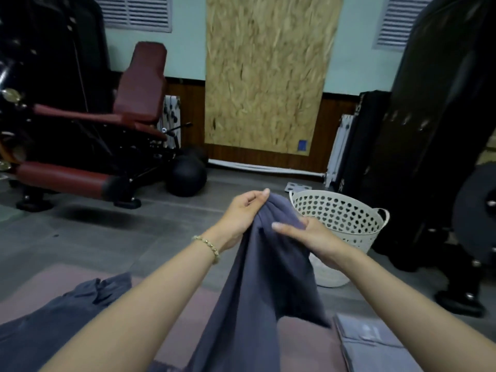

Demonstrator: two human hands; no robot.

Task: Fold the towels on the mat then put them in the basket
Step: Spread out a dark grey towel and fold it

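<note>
Towel (265,277): gripped at top by my left hand (243,213) and right hand (303,233), hanging lengthwise toward mat (32,287); basket (341,218) just beyond, nearer right hand.

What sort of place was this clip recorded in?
Probably a gym or home workout room: a dark red padded exercise machine, black medicine balls on the floor beside it, and a weight plate at the right edge. The left hand and right hand hold a grey towel.
</note>
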